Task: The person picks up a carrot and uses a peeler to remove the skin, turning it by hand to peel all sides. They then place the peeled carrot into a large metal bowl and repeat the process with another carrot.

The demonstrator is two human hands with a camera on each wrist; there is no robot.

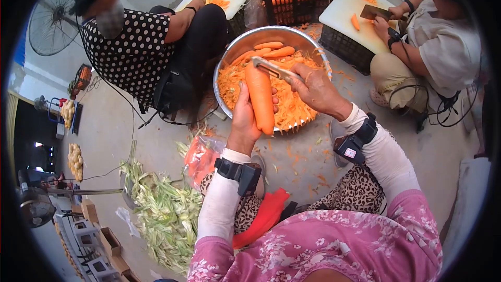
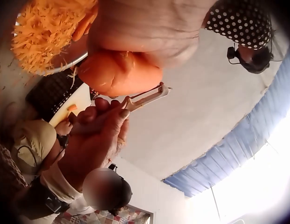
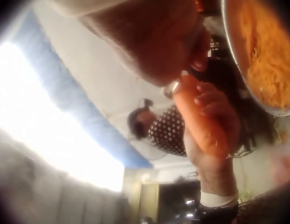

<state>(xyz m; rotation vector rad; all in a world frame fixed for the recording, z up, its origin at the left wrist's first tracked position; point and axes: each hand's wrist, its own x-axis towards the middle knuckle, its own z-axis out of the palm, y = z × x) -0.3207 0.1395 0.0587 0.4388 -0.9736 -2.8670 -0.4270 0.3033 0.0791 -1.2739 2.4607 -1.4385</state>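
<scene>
One big carrot (image 1: 259, 102) is gripped by the left hand (image 1: 243, 120), and is seen over one metal bowl (image 1: 261, 34). One peeler (image 1: 275, 68) is gripped by the right hand (image 1: 318, 93), with its head right at the carrot's far end. In the bowl, many carrot strips (image 1: 295, 107) and at least three whole carrots (image 1: 282, 52) can be seen. Two white boards (image 1: 339, 15) are being used by two people (image 1: 133, 42).

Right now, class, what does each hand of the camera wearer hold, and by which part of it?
The left hand holds a carrot around its middle; the right hand grips a peeler by its handle.
</scene>
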